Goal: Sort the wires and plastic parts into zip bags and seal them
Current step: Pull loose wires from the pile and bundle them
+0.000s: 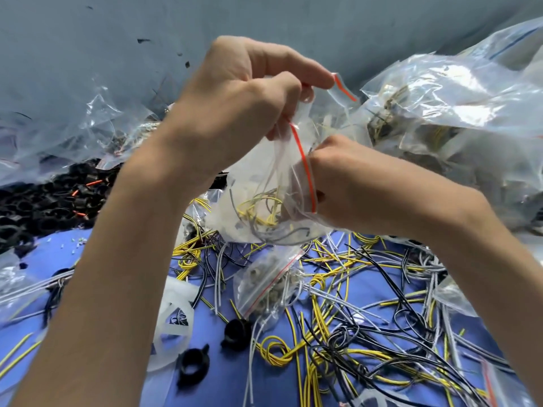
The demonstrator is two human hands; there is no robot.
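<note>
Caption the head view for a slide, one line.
Left hand and right hand pinch the red-striped mouth of a zip bag holding yellow and grey wires, above loose wires on a blue surface.

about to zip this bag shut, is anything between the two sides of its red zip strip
Yes. The right hand sits in the mouth of the held zip bag, its fingers behind the red zip strip, which the left hand pinches at the top. It must come out before sealing.
</note>
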